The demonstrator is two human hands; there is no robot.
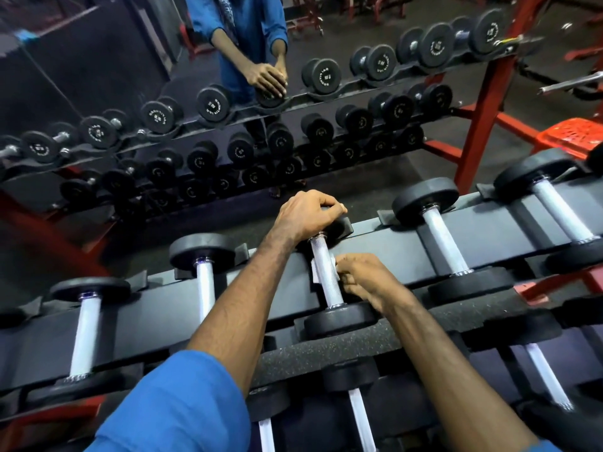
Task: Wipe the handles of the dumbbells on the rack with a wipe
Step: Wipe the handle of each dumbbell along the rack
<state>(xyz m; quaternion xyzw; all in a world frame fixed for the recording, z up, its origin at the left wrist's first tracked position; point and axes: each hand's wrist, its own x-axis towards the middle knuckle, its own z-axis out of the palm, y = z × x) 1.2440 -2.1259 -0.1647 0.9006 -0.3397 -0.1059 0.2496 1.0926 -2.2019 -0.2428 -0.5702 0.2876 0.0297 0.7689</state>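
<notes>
A black dumbbell with a knurled steel handle (323,256) lies across the top shelf of the rack (385,236) in the middle of the view. My left hand (306,213) grips its far weight head from above. My right hand (368,282) pinches a small white wipe (321,269) wrapped around the middle of that handle. The near weight head (339,321) sits just below my right wrist. Other dumbbells (440,236) with pale handles lie to both sides on the same shelf.
A lower shelf with more dumbbells (359,415) runs under my forearms. A mirror (98,76) behind the rack reflects the rack and a person in blue. A red rack frame (483,115) and a red crate (574,135) stand at right.
</notes>
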